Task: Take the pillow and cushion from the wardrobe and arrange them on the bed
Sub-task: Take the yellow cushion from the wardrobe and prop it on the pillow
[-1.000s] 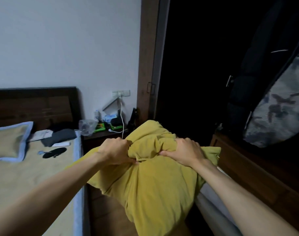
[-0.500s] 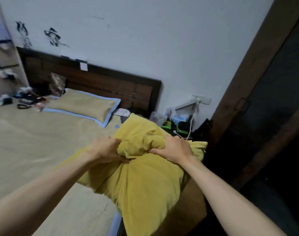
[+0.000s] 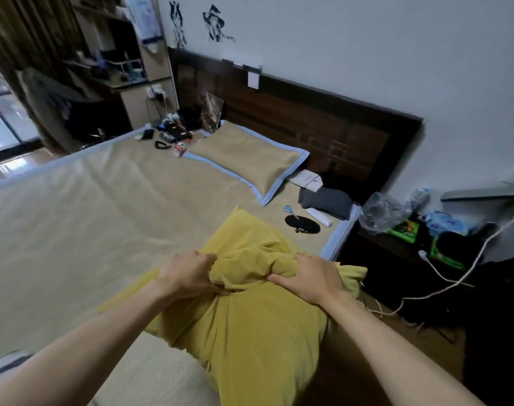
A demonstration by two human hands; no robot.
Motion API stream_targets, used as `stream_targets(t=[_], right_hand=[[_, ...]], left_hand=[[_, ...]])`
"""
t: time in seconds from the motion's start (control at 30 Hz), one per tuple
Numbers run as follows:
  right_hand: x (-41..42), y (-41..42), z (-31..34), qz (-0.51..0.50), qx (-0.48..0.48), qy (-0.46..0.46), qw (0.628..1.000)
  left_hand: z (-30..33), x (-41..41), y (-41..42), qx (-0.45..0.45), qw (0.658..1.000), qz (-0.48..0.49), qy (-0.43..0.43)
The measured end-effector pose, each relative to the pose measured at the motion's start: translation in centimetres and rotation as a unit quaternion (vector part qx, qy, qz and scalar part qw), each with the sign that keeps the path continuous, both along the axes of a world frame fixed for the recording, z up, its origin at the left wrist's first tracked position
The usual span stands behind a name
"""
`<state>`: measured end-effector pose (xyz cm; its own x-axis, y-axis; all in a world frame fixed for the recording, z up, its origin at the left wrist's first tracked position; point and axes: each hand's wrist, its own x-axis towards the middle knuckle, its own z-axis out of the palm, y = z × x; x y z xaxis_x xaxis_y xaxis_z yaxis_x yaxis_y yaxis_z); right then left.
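Head view looks down over two bare forearms reaching forward at the near edge of a wide bed (image 3: 74, 218) covered with a tan woven mat edged in pale blue. Both hands grip a soft mustard-yellow fabric cushion (image 3: 249, 326), which hangs in the air over the bed's near right corner, at about 6 o'clock in the frame. The left hand (image 3: 188, 273) has its fingers curled tight around a bunched fold at the cushion's top, thumb tucked under the fabric. The right hand (image 3: 308, 278) lies just beside it at 3 o'clock from the left, fingers closed over the same gathered ridge, thumb pointing toward the left hand. One pointed corner of the cushion sticks up beyond the hands toward 12 o'clock.

Farther up the bed, at 12 o'clock from the cushion, a flat tan pillow with a pale blue border (image 3: 247, 159) lies against the dark brown wooden headboard (image 3: 323, 124). At 1 o'clock from the cushion a black oval object (image 3: 302, 224) rests on the mat, with small blue-handled scissors (image 3: 290, 210) touching its far edge and a folded dark grey cloth (image 3: 326, 199) just beyond. At 3 o'clock, off the bed, a dark bedside table (image 3: 396, 253) carries a crumpled clear plastic bag (image 3: 384, 210) and a white cable (image 3: 455, 273).
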<state>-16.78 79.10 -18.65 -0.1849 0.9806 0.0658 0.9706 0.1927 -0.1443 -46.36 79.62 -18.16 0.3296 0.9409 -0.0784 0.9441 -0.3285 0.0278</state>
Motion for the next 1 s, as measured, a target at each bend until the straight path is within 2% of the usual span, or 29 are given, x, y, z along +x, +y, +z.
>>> stream_targets(t=[0.33,0.4,0.5,0.6,0.8,1.0], right_hand=[[0.6,9.5,0.4,0.040,-0.090,0.036,0.994],[0.8,11.8,1.3,0.044,-0.105,0.042,0.993],[1.1,16.4,2.3,0.049,-0.100,0.038,0.993],[0.4,22.1,2.3,0.030,-0.086,0.028,0.995],[-2.5,33.6,2.7,-0.011,-0.089,0.024,0.996],[-5.5,42.4,4.9,-0.032,-0.083,0.048,0.995]], left_hand=[[1.6,-0.3,7.3,-0.081,0.995,0.055,-0.007],[1.9,-0.4,9.4,-0.122,0.989,0.071,-0.048],[1.7,-1.0,13.5,-0.188,0.966,0.080,-0.159],[0.6,-2.0,19.7,-0.208,0.955,0.062,-0.203],[1.2,-4.7,34.3,-0.205,0.957,0.009,-0.203],[4.5,-7.6,43.3,-0.197,0.964,-0.006,-0.181]])
